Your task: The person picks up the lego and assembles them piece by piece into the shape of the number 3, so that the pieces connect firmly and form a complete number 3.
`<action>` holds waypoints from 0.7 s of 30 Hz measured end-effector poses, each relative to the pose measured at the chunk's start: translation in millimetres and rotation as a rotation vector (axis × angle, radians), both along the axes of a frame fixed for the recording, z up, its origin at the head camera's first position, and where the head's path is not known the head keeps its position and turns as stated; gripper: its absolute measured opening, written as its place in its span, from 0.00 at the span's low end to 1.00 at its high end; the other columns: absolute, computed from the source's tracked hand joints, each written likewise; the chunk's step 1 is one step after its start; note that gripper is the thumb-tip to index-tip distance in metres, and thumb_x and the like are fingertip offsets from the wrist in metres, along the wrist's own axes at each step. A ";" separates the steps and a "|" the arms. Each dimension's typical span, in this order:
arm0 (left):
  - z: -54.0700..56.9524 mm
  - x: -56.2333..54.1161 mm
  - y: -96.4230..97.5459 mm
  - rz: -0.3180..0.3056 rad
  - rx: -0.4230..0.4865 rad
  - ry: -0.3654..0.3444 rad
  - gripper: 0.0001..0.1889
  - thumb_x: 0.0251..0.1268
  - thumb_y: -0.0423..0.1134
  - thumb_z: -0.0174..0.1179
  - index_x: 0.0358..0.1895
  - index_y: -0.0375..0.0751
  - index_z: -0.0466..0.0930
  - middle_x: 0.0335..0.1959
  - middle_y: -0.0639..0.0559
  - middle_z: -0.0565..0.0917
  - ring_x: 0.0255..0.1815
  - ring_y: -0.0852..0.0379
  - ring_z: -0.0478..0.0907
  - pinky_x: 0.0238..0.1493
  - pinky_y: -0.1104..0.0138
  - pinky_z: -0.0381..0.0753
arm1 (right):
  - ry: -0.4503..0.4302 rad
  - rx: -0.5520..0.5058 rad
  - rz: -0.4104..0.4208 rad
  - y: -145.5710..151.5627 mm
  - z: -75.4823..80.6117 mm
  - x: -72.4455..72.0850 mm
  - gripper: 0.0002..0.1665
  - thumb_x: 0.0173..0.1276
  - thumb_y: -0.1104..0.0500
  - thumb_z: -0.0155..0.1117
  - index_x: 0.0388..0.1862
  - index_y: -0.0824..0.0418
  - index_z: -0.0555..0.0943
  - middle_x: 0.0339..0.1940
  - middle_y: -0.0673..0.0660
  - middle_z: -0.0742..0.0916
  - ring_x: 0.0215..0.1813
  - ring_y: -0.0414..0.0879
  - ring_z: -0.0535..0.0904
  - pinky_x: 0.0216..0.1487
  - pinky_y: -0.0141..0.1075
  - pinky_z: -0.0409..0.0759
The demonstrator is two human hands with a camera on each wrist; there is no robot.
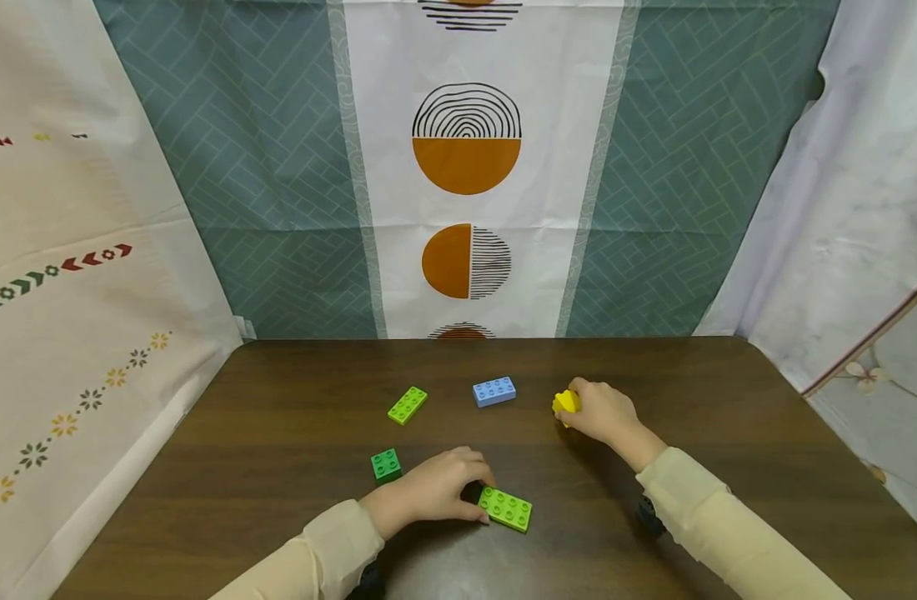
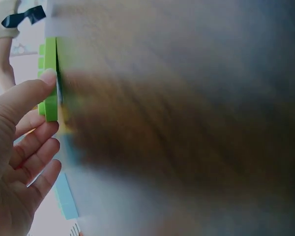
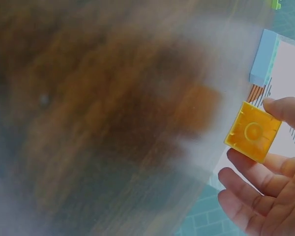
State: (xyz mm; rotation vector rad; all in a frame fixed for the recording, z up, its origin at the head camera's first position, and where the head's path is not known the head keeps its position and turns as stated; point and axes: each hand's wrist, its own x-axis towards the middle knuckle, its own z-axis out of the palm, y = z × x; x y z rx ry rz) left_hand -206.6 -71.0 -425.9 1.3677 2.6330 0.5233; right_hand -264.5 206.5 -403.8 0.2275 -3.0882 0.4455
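Observation:
My left hand [image 1: 442,485] pinches one end of a lime green eight-stud brick [image 1: 506,508] low over the table. In the left wrist view the thumb lies on that brick's side [image 2: 50,98], with the fingers below it. Farther right, my right hand [image 1: 604,412] holds a yellow brick [image 1: 567,402] between thumb and fingers. The right wrist view shows the hollow underside of this square yellow brick [image 3: 253,132] turned to the camera, lifted off the table. Just behind the left wrist sits a dark green four-stud brick [image 1: 386,465].
A thin lime green brick [image 1: 408,406] and a light blue brick [image 1: 494,392] lie farther back on the dark wooden table [image 1: 293,433]. A patterned cloth [image 1: 469,167] hangs behind the far edge, with pale cloths on both sides.

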 end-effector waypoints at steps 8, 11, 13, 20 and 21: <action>4.5 -0.6 -5.3 0.036 0.022 0.028 0.15 0.55 0.47 0.69 0.44 0.45 0.83 0.42 0.56 0.81 0.45 0.62 0.74 0.48 0.71 0.76 | 0.016 -0.030 0.019 -1.2 3.3 5.1 0.29 0.57 0.49 0.69 0.52 0.65 0.75 0.32 0.57 0.83 0.27 0.47 0.74 0.25 0.39 0.74; 5.0 -1.8 -6.8 0.067 0.026 0.038 0.16 0.55 0.47 0.69 0.44 0.44 0.82 0.41 0.56 0.81 0.45 0.61 0.74 0.48 0.70 0.76 | 0.029 -0.044 0.021 -2.2 5.0 6.8 0.28 0.57 0.50 0.69 0.51 0.65 0.75 0.33 0.57 0.83 0.28 0.47 0.74 0.26 0.39 0.74; 5.0 -2.9 -7.4 0.085 0.030 0.047 0.16 0.55 0.47 0.68 0.44 0.44 0.82 0.41 0.55 0.81 0.45 0.60 0.74 0.48 0.69 0.76 | 0.041 -0.059 0.021 -3.2 6.2 8.3 0.27 0.57 0.51 0.69 0.51 0.65 0.74 0.33 0.58 0.84 0.28 0.47 0.74 0.28 0.40 0.75; 3.3 -7.2 -7.7 0.139 0.064 0.056 0.15 0.56 0.47 0.68 0.43 0.43 0.82 0.40 0.54 0.81 0.44 0.59 0.75 0.46 0.67 0.77 | 0.062 -0.149 0.029 -6.7 8.5 14.8 0.27 0.56 0.54 0.70 0.51 0.66 0.74 0.35 0.61 0.83 0.30 0.48 0.75 0.32 0.41 0.78; 3.0 -7.9 -7.8 0.147 0.069 0.057 0.15 0.56 0.47 0.68 0.43 0.43 0.82 0.40 0.54 0.81 0.44 0.59 0.75 0.46 0.67 0.77 | 0.061 -0.163 0.028 -7.3 8.6 15.8 0.27 0.56 0.54 0.70 0.51 0.66 0.73 0.36 0.61 0.83 0.31 0.49 0.75 0.33 0.41 0.78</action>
